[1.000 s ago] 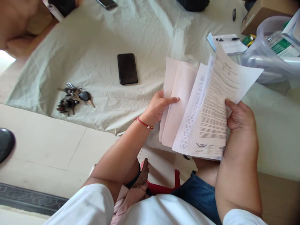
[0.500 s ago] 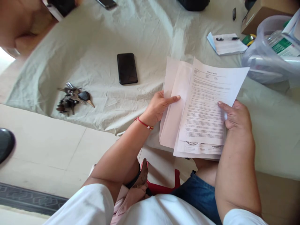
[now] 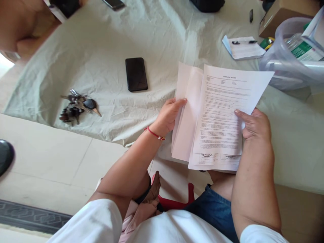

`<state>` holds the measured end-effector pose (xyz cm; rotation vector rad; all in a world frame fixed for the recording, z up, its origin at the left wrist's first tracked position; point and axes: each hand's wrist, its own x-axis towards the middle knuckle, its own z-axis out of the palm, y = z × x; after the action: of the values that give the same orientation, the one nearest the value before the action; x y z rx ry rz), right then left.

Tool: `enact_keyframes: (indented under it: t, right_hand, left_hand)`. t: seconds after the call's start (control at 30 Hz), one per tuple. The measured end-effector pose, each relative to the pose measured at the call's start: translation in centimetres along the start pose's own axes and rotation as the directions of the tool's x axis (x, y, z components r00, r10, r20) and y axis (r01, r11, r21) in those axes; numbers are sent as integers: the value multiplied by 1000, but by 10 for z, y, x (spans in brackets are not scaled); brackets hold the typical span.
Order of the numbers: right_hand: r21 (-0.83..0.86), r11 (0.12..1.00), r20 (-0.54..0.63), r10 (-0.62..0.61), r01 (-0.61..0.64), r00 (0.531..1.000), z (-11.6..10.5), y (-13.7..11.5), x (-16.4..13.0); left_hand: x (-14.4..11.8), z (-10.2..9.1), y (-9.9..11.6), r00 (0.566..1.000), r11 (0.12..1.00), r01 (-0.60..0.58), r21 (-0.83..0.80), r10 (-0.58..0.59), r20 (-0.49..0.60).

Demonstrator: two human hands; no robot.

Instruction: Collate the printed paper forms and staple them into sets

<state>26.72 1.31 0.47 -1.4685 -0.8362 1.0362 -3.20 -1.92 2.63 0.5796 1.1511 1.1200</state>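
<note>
My left hand (image 3: 172, 113) pinches the left edge of several blank-backed paper sheets (image 3: 187, 114), thumb on top and fingers hidden underneath. On the other side, my right hand (image 3: 255, 123) grips a printed sheet (image 3: 222, 111) by its right edge, its thumb lying on the text. Below that page's bottom edge, another sheet with a round stamp (image 3: 206, 156) peeks out. The papers overlap and are held above the near edge of the cloth-covered table. A red thread bracelet (image 3: 155, 133) is around my left wrist.
On the tablecloth (image 3: 101, 60) lie a black phone (image 3: 136, 74) and a bunch of keys (image 3: 78, 106). A notepad with a pen (image 3: 246, 49), a clear plastic tub (image 3: 280, 67) and a cardboard box (image 3: 283, 17) stand at the right. Another person's arm (image 3: 32, 33) rests at upper left.
My left thumb has slid left toward the edge of its sheets. The top of the printed page has spread slightly wider. My right hand grips as before.
</note>
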Motion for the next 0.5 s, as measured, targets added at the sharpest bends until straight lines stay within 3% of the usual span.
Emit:
enact_keyframes:
  t: [0.2, 0.5]
  right_hand:
    - [80, 997, -60, 15, -10, 998, 2, -6, -4]
    - [71, 997, -113, 21, -13, 993, -8, -11, -3]
  left_hand:
    - [1, -1, -1, 1000, 1000, -14, 3, 14, 21]
    - [0, -1, 0, 999, 999, -25, -27, 26, 39]
